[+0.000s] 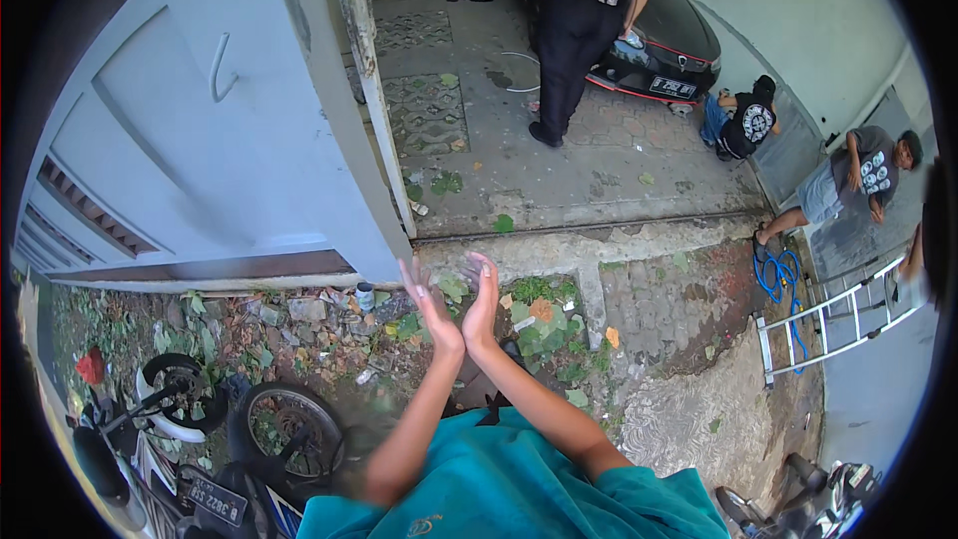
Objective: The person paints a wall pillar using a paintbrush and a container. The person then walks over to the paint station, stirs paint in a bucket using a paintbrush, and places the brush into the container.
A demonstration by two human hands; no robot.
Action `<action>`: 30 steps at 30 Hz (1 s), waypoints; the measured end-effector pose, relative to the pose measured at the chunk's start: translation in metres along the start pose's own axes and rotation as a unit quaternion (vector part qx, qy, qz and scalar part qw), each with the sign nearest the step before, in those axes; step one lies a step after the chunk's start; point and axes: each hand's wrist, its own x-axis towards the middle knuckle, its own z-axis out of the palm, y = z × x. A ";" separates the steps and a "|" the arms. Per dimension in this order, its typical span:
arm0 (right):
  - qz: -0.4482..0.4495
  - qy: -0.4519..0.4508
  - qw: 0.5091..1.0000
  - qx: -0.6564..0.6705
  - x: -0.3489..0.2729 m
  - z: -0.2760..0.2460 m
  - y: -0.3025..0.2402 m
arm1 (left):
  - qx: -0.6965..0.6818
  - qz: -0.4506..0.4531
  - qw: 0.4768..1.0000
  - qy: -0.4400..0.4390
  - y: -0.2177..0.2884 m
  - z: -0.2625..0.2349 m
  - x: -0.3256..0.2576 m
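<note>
My left hand and my right hand are raised in front of me, palms facing each other and close together near the wrists. Both are empty, with fingers stretched out. The left hand is blurred from motion. My forearms come up from a teal shirt at the lower edge. Beneath the hands lies a strip of ground with weeds and dry leaves beside a concrete driveway edge.
A pale blue gate stands at the left. Motorbikes are parked at the lower left. A person in black trousers stands by a dark car; two more people crouch at the right. A ladder and a blue hose lie at the right.
</note>
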 end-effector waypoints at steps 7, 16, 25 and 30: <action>0.002 -0.126 0.990 0.058 0.067 0.015 -0.034 | -0.041 0.020 0.996 0.076 0.006 0.050 0.056; 0.016 -0.249 0.960 0.125 0.136 0.016 -0.076 | -0.035 0.137 0.985 0.101 0.032 0.119 0.090; 0.027 -0.278 0.951 0.135 0.136 0.040 -0.088 | -0.010 0.167 0.978 0.126 0.061 0.120 0.106; 0.024 -0.254 0.962 0.101 0.141 0.062 -0.099 | -0.009 0.132 0.984 0.122 0.067 0.112 0.118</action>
